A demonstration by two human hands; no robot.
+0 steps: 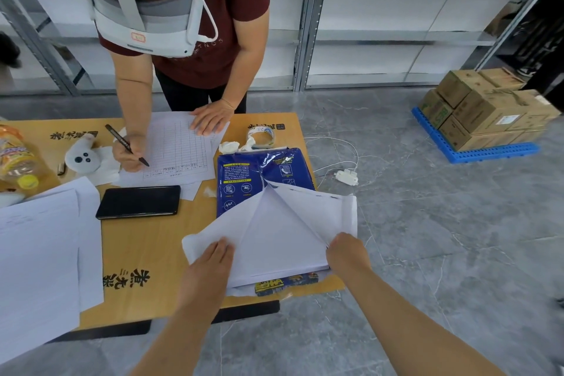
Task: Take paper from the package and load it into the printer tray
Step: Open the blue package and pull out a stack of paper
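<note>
A blue paper package lies on the right end of the wooden table, its near end torn open with white wrapper flaps spread to both sides. The white paper stack shows inside the opening. My left hand rests flat on the left flap and the stack's near left corner. My right hand pinches the stack's right near corner at the table's edge. No printer or tray is in view.
Across the table a person in a dark red shirt writes on a form with a pen. A black phone, loose sheets, a tape roll, a bottle. Cardboard boxes on a blue pallet, a cable on the floor.
</note>
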